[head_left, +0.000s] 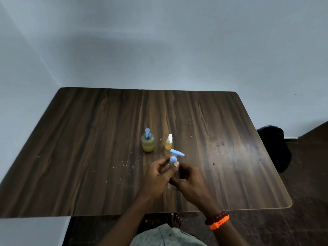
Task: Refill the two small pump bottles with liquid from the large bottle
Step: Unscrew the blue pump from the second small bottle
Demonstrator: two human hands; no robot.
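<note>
Right hand [188,180]: lower centre of frame, fingers curled round the clear bottle body.
Left hand [158,174]: fingertips pinch the blue pump collar.
Held pump bottle [173,159]: centre, upright, above the table [88,139].
Larger blue-pump bottle [147,142]: just behind, left.
White-pump bottle [169,142]: beside it, right.

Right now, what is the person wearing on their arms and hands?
Both forearms are bare, with no sleeves or gloves showing. The right wrist carries two bracelets side by side: a dark red beaded bracelet and a bright orange braided bracelet. The left wrist shows nothing worn.
</note>
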